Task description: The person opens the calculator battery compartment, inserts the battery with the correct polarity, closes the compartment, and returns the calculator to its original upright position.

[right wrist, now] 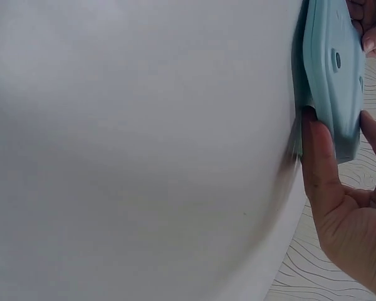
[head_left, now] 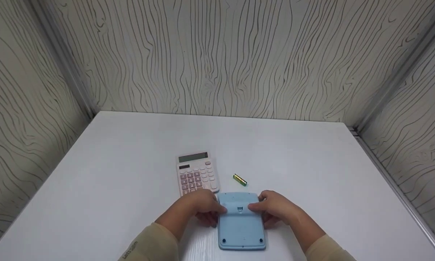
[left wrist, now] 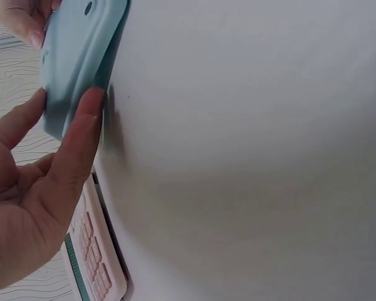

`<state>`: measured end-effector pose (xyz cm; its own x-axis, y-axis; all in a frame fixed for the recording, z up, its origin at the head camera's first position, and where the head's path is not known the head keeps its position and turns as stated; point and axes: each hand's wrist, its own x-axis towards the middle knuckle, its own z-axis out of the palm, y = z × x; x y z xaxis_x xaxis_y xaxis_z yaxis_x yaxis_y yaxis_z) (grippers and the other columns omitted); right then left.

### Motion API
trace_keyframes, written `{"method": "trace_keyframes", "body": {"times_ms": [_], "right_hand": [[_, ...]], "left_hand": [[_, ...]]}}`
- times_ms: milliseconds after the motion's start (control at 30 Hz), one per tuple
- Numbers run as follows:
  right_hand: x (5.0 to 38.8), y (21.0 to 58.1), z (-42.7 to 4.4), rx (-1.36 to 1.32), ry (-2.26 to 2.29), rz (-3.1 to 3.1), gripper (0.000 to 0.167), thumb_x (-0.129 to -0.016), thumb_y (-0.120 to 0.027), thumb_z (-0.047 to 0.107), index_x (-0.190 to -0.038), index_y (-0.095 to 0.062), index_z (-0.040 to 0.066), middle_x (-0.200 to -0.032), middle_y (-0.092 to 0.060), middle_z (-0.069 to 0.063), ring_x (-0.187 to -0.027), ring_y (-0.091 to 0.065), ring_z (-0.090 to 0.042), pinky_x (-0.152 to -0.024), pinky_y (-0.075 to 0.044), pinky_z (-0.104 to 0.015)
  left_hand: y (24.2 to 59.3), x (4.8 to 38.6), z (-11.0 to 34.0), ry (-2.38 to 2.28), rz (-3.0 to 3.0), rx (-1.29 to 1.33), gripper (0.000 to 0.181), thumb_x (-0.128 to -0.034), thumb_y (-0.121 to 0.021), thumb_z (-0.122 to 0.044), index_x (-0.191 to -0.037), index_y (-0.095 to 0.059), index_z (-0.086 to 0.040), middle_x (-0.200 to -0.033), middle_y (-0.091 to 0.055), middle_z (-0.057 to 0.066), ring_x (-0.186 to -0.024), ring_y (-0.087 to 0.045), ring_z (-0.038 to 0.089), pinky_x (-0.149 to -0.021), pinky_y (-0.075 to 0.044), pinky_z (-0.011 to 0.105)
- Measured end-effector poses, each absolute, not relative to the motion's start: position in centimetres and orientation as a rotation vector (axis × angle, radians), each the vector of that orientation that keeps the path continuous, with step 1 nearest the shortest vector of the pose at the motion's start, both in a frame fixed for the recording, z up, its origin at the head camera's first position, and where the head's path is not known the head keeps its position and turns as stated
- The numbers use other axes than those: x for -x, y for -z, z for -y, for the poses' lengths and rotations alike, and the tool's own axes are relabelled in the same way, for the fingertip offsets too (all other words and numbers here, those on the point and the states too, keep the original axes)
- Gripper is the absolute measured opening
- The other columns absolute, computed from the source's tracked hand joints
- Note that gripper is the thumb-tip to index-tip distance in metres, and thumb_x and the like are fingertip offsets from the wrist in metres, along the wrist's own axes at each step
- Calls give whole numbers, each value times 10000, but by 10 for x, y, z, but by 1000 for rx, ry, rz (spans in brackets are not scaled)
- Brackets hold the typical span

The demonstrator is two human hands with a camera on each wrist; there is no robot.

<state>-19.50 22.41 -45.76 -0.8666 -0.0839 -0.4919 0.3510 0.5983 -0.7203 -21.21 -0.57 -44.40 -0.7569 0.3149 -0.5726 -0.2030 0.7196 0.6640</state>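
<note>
A light blue calculator (head_left: pixel 242 230) lies back side up between both hands, its battery cover latch facing upward. My left hand (head_left: pixel 205 205) grips its left edge, thumb on the back and fingers underneath. On the opposite edge my right hand (head_left: pixel 275 207) holds it the same way, its thumb close to the latch. Both wrist views show fingers tucked below the blue calculator (left wrist: pixel 81 56), which sits slightly raised off the table there. Its keys and screen are hidden.
A pink calculator (head_left: pixel 196 174) rests face up beyond my left hand, partly covered by it. One small green-and-gold battery (head_left: pixel 240 179) lies just past the blue calculator. The white table (head_left: pixel 130 152) meets wood-grain patterned panels (head_left: pixel 210 58) at the back and sides.
</note>
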Motion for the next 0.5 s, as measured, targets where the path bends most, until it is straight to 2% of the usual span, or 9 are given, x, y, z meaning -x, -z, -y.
{"method": "trace_keyframes", "body": {"times_ms": [267,500], "right_hand": [[194,458,-222,-228,1130,-2377,457,-733,-723,426,-931,-547,54,-725,-606,-86,-585,-590,-179,-515,-503,-258],[195,457,-218,-222,1036,-2449,460,-725,-719,460,-910,-554,73,-748,-586,-72,-612,-589,-188,-550,-512,-281]], "left_hand": [[448,214,6,-957,-2224,-59,305,-793,-689,-344,-707,-663,-52,-655,-667,109,-587,-657,222,-551,-527,316],[450,215,6,-992,-2234,-3,330,-761,-716,-367,-707,-652,-48,-642,-664,116,-563,-656,217,-532,-526,302]]}}
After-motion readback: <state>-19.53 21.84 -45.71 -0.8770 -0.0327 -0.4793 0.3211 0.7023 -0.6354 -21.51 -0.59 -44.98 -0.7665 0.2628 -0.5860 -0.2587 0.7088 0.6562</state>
